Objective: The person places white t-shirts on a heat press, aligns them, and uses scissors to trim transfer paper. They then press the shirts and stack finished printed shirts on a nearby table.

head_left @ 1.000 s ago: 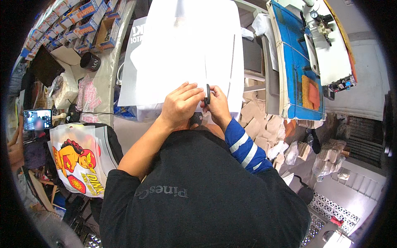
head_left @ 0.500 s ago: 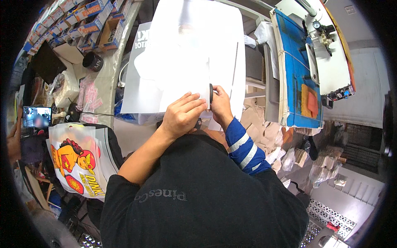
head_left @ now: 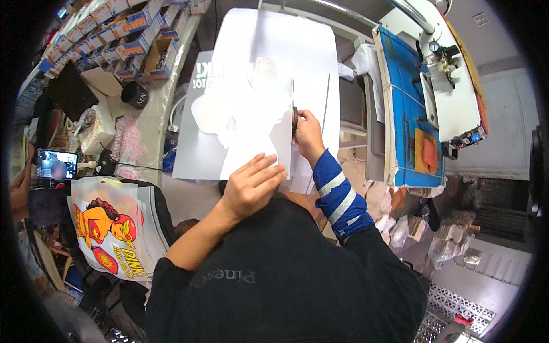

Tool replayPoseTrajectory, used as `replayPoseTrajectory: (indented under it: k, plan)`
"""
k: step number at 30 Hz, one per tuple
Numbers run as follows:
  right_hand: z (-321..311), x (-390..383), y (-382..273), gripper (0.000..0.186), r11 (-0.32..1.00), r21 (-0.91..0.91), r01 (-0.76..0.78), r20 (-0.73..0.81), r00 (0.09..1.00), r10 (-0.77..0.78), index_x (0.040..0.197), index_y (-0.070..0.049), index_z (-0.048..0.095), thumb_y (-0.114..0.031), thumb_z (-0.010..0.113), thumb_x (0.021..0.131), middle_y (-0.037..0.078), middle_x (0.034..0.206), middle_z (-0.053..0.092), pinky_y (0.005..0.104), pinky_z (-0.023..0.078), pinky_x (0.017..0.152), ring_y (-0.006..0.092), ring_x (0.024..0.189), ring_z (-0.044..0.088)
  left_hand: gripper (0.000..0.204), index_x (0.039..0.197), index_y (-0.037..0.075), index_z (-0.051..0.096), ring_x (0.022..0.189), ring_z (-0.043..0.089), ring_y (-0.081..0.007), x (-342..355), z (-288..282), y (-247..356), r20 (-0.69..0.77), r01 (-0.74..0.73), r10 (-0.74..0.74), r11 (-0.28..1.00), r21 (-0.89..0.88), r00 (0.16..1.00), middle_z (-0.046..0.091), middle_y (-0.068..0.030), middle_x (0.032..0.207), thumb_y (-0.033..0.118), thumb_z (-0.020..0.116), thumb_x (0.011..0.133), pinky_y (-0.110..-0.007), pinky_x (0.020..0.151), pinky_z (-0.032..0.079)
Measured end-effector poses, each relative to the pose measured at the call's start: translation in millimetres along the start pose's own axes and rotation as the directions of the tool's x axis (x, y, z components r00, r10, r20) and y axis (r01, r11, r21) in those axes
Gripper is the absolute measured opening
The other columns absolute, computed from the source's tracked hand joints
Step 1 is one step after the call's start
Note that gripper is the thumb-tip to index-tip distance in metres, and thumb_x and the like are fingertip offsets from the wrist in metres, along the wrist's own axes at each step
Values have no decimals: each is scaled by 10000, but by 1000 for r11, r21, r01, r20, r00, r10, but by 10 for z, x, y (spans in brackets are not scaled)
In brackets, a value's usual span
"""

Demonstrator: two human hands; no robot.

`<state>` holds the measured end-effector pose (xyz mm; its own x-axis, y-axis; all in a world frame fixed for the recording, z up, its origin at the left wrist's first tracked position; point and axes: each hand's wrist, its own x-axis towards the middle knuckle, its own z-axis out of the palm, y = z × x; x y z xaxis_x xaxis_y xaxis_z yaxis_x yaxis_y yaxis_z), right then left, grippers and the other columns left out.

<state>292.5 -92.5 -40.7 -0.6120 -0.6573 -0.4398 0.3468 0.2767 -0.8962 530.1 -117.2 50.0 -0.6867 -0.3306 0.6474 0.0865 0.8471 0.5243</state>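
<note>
You wear a loose black T-shirt [head_left: 320,286] that fills the bottom centre of the frame, with dark grey lettering [head_left: 226,278] at lower centre-left. Your left forearm [head_left: 203,237] is bare below a short sleeve. At centre-right, a bright blue sleeve [head_left: 338,196] crossed by pale grey bands [head_left: 333,183] covers your right forearm; your left hand [head_left: 253,186] and right hand [head_left: 309,136] are bare.

Right hand [head_left: 309,137] blocks right of sheet [head_left: 191,160].

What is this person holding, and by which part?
The right hand holds what look like scissors by their black handle; the left hand lies flat over the pale sheet, seemingly gripping nothing.
</note>
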Motion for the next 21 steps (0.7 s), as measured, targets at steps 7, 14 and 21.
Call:
replayPoseTrajectory:
  k: [7, 14, 21]
  plan:
    - [46, 465, -163, 161, 1000, 2, 6, -39, 999, -5, 1052, -91, 612, -244, 626, 1004, 7, 723, 630, 270, 401, 436, 103, 530, 554, 201, 978, 29, 738, 1089, 707, -308, -14, -111, 153, -8, -28, 28, 999, -15, 1000, 745, -103, 1071, 29, 724, 778, -462, 977, 564]
    - [61, 517, -209, 217, 993, -114, -23, 19, 999, 25, 1106, -52, 593, -239, 634, 1004, 44, 796, 651, 322, 519, 504, 151, 625, 627, 469, 1232, 117, 680, 1277, 540, -335, -98, -46, -135, 224, 416, -402, 909, -22, 888, 624, -130, 1281, 291, 796, 813, -729, 1133, 211]
    - [-138, 721, -778, 364, 933, -356, -56, -35, 998, 46, 1198, -41, 548, -306, 675, 983, 73, 866, 662, 403, 602, 613, 210, 731, 701, 693, 1419, 100, 562, 1386, 370, -380, 26, 227, -1087, 83, 434, -608, 648, 626, 789, 466, -173, 1442, 588, 596, 929, -734, 1160, 92]
